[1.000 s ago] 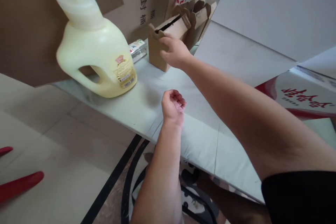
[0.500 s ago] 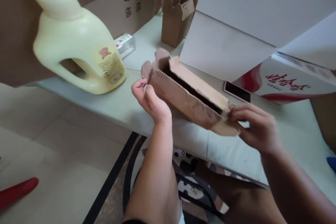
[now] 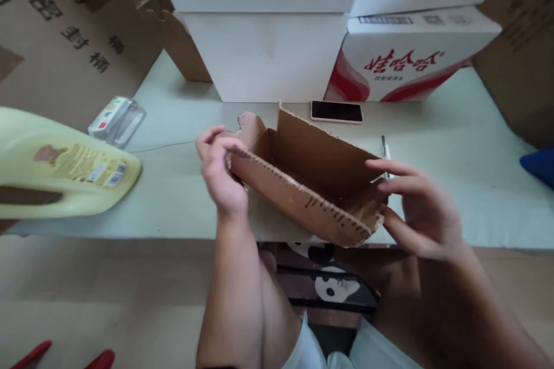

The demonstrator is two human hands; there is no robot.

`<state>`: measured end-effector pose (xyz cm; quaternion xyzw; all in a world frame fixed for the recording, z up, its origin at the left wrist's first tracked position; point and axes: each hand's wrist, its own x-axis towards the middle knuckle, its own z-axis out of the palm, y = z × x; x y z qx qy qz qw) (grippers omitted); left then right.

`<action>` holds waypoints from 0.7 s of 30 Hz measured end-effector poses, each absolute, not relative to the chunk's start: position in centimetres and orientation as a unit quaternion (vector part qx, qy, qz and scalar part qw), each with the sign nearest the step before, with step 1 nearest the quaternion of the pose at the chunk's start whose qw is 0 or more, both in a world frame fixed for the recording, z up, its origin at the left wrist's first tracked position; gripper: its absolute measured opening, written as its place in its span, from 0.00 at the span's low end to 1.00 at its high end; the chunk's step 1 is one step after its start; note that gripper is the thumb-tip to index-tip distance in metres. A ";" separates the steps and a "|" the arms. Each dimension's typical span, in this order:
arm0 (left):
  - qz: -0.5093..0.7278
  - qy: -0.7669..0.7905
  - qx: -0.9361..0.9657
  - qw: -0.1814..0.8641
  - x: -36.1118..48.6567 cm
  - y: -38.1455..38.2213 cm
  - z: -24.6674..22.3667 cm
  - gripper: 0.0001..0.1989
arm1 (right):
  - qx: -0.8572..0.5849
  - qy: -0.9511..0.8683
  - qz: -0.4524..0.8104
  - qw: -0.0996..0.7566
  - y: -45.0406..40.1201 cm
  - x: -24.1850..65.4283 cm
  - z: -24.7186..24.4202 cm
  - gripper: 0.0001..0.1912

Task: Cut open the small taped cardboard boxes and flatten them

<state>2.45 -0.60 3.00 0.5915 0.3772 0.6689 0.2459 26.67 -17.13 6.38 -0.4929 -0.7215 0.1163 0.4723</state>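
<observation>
A small open cardboard box (image 3: 294, 187) with ragged cut edges is held tilted near the table's front edge, its hollow inside showing. My left hand (image 3: 223, 170) grips the box's left end, fingers curled over the rim. At the right end, my right hand (image 3: 418, 204) has its thumb and fingers against the box's short side. Just behind that hand lies a thin utility knife (image 3: 385, 150), partly hidden by the fingers. A phone (image 3: 336, 111) with a dark screen rests flat beyond the box.
To the left lie a yellow detergent jug (image 3: 86, 170) and a clear plastic box (image 3: 116, 120). Behind stand a brown carton (image 3: 184, 40), a white panel (image 3: 268, 57) and a red-and-white carton (image 3: 402, 63). Large cardboard boxes flank the pale table (image 3: 471, 184). A blue object (image 3: 539, 167) is at right.
My view has swung right and levelled. The cardboard box has opened wider, its inside now showing. My left hand has closed over its rim, and the utility knife has come into view.
</observation>
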 end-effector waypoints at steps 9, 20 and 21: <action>0.692 0.328 0.549 0.335 5.0 -1.3 2.8 0.16 | -0.561 -0.604 0.075 0.562 -15.7 26.9 1.5 0.33; 0.568 0.353 0.707 0.231 3.8 0.2 1.3 0.10 | -0.505 -0.600 0.268 0.560 -16.6 27.1 0.9 0.22; 0.574 0.361 0.692 0.248 3.6 0.4 1.2 0.11 | -0.530 -0.563 0.266 0.576 -16.4 27.1 0.6 0.23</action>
